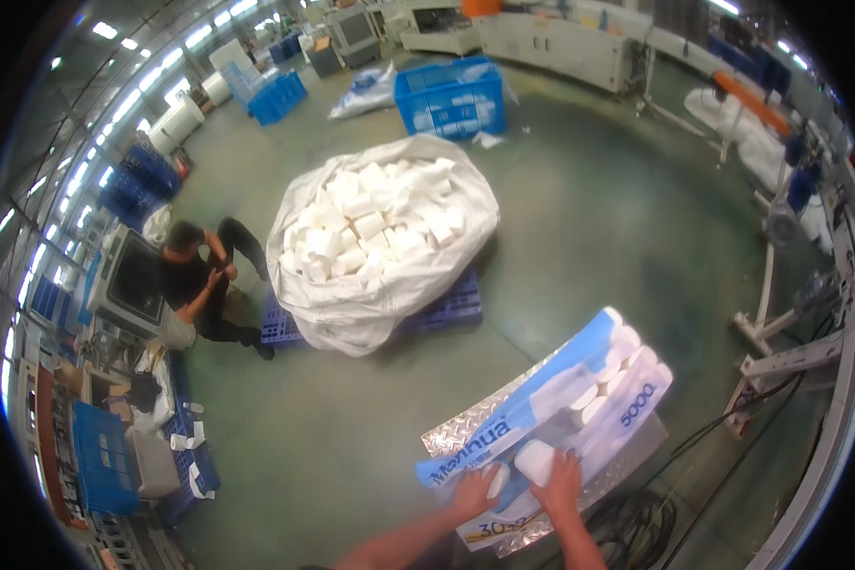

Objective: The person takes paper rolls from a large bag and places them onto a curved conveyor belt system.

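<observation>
A blue and white printed plastic bag (541,394) lies opened on a metal checker-plate surface (465,425) in front of me. White paper rolls (620,353) sit packed at its far right end. My left hand (475,496) is closed around the side of a white roll (497,481) in the near part of the bag. Just to the right, my right hand (558,486) grips another white roll (536,463) from its right side. The fingertips are partly hidden by the rolls and the bag film.
Ahead, a big white sack (380,313) heaped with white rolls stands on a blue pallet (461,302). A person (195,275) sits left of it. Blue crates (451,100) stand behind. Black cables (641,527) and a metal frame (788,366) are on the right.
</observation>
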A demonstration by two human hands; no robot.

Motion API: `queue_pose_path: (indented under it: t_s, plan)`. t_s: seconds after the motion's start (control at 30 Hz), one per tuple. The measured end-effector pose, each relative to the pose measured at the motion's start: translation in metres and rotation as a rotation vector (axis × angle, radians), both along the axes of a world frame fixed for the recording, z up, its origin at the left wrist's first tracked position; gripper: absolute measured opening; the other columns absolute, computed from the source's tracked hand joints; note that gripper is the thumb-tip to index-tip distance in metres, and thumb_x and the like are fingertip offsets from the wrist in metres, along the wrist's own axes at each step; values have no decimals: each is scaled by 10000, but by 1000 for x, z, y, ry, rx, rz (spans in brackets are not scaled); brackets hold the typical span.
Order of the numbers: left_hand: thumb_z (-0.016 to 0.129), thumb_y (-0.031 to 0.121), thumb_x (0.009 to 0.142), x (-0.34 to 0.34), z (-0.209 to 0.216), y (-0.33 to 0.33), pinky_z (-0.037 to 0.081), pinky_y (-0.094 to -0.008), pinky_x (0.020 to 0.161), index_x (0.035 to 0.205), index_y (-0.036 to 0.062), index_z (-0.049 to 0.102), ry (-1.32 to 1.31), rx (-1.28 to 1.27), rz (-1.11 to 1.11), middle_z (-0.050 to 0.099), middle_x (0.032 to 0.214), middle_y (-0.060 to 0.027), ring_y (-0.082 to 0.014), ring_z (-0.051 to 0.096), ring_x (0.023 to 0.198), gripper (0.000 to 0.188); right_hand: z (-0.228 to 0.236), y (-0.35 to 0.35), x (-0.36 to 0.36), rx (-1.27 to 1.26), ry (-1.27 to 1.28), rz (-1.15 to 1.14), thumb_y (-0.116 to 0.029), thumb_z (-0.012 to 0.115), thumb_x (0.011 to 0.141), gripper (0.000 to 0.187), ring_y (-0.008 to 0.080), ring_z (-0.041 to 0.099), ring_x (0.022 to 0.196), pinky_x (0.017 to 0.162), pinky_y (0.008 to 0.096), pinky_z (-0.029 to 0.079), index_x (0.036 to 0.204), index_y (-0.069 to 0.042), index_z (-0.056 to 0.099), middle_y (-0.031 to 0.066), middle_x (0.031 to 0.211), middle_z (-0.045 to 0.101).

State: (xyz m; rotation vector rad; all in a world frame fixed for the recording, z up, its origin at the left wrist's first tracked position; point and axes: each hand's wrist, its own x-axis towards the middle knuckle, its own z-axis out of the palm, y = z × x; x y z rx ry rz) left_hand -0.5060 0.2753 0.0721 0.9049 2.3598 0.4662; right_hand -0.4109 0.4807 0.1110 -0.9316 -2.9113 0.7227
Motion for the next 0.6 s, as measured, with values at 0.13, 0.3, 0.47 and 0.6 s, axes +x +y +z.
queue_pose_path:
  t_s: [0.13, 0.3, 0.47, 0.6]
  plan:
    - [787, 344, 753, 37, 60, -9, 434, -526, 1051, 1504, 120, 384, 42, 187, 40, 423, 1426, -250, -439, 469, 1276, 881, 61, 2, 75, -540, 347, -419, -168, 879, 644, 999, 386, 494, 1259, 1042, 506, 436, 1463, -8, 330, 231, 1385, 427]
    - [791, 361, 747, 61, 127, 8, 420, -519, 1074, 1505, 112, 366, -77, 378, 109, 405, 1452, -246, -443, 452, 1302, 904, 116, -17, 212, -1348, 553, -864, -297, 561, 960, 542, 328, 554, 1226, 942, 503, 497, 1428, -40, 463, 141, 1375, 558]
    - [783, 310, 765, 128, 221, 3, 438, -507, 1066, 1502, 137, 367, -27, 437, 58, 406, 1438, -193, -409, 439, 1309, 863, 195, -80, 276, -1493, 481, -828, -330, 551, 978, 615, 348, 544, 1212, 953, 555, 486, 1478, -16, 381, 178, 1386, 525]
    - [791, 302, 762, 175, 247, -18, 427, -521, 1087, 1531, 170, 321, -41, 398, 0, 367, 1477, -198, -428, 407, 1345, 911, 263, -136, 322, -1355, 518, -760, -311, 609, 955, 655, 330, 538, 1200, 970, 539, 476, 1475, 1, 365, 192, 1366, 530]
